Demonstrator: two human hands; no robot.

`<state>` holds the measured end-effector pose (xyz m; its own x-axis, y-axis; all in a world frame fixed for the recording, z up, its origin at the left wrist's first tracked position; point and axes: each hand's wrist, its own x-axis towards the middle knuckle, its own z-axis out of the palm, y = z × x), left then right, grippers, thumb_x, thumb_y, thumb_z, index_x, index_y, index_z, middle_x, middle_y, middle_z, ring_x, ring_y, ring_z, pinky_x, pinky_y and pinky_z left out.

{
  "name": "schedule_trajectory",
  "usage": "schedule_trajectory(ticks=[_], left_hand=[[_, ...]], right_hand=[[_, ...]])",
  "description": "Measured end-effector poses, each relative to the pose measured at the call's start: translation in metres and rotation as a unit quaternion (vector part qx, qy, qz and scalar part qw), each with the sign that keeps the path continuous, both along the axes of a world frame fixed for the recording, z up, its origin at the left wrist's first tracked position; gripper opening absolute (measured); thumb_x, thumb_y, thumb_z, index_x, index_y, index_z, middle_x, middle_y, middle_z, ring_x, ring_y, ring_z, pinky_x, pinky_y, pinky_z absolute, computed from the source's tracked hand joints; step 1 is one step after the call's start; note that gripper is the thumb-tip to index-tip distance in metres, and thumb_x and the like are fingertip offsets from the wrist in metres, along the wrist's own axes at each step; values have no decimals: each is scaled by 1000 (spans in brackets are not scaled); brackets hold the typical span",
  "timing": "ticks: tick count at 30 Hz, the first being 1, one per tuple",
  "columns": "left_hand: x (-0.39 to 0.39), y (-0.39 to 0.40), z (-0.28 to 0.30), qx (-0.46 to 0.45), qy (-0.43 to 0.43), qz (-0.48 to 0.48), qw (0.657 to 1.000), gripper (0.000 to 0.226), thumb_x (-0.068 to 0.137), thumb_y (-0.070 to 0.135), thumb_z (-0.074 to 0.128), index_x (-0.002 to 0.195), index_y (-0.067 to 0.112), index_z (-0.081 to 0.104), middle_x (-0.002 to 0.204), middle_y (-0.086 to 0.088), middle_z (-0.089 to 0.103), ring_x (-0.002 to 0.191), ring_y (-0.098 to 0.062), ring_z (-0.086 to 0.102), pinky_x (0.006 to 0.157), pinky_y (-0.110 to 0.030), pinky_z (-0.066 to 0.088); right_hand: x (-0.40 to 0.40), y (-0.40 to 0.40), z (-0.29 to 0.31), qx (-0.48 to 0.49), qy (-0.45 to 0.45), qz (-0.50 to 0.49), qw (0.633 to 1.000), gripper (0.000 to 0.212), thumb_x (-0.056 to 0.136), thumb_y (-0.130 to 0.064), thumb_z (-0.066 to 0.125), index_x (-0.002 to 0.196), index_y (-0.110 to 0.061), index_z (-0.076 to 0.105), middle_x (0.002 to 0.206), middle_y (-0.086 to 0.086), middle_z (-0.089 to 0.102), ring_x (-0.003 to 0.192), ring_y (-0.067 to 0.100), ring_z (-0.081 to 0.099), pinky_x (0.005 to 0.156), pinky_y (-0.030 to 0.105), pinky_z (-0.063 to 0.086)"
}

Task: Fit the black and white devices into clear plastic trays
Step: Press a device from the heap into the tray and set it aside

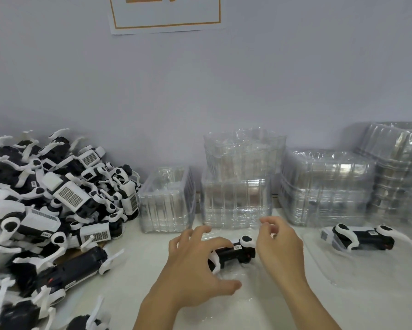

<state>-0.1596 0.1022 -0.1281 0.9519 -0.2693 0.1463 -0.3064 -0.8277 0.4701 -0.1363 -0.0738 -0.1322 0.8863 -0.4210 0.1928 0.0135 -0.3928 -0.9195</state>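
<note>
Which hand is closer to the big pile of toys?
Left. The left hand is nearer the pile of devices; the right hand is farther, beyond the device between them.

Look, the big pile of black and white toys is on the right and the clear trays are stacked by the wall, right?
Not quite. In the head view the pile of black and white devices is on the left, not the right. The clear trays are indeed stacked by the wall.

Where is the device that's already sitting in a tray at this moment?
In the head view it lies at right, the device in a clear tray, just in front of the stacked empty trays.
</note>
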Motion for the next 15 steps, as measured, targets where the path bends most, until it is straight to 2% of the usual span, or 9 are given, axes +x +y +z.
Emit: schedule_trajectory(ticks=[3, 5, 7, 9, 11, 12, 15], left_hand=[[-1, 3, 0, -63, -6, 11, 998, 60, 60, 72, 69, 116, 63, 51, 133, 30, 24, 110, 18, 10, 109, -27, 10], [-1, 5, 2, -119, -15, 40, 992, 57, 55, 77, 65, 109, 66, 51, 131, 31, 27, 111, 11, 16, 108, -27, 15], [1, 8, 4, -186, -39, 71, 979, 59, 51, 79, 62, 108, 65, 55, 132, 30, 35, 120, 2, 26, 108, -29, 23], [3, 12, 5, -282, -67, 77, 954, 61, 52, 77, 65, 110, 60, 61, 128, 28, 48, 121, 4, 41, 106, -27, 32], [3, 13, 11, -398, -57, 65, 914, 58, 56, 73, 69, 111, 56, 66, 120, 27, 62, 112, 8, 54, 99, -25, 39], [2, 11, 16, -462, -37, 53, 884, 57, 58, 70, 69, 112, 53, 69, 118, 22, 68, 111, 4, 59, 98, -29, 41], [2, 4, 23, -637, 39, 66, 767, 61, 58, 61, 75, 112, 33, 75, 118, 4, 73, 114, -18, 66, 98, -45, 46]], right_hand=[[0, -4, 6, 65, -47, -40, 996, 24, 98, -17, 45, 99, -32, 64, 92, -8, 65, 81, 16, 60, 68, 31, 43], [0, -7, 11, 115, -70, -70, 988, 29, 96, -15, 43, 93, -35, 65, 87, -9, 65, 71, 17, 58, 64, 31, 42], [-1, -9, 14, 182, -85, -89, 976, 33, 95, -12, 42, 90, -35, 66, 89, -10, 66, 76, 11, 60, 66, 29, 42], [-2, -8, 16, 235, -91, -74, 965, 33, 94, -9, 44, 91, -33, 67, 90, -9, 69, 84, 11, 64, 74, 31, 46], [-4, -5, 17, 246, -103, -20, 964, 30, 94, -7, 51, 92, -31, 69, 86, -6, 72, 79, 11, 68, 76, 31, 48], [-5, -2, 18, 232, -113, 18, 966, 28, 94, -7, 55, 93, -31, 71, 85, -5, 73, 75, 9, 68, 74, 30, 48], [-13, 13, 22, 143, -158, 134, 968, 26, 92, -9, 65, 97, -33, 73, 86, -7, 73, 75, 10, 70, 69, 25, 51]])
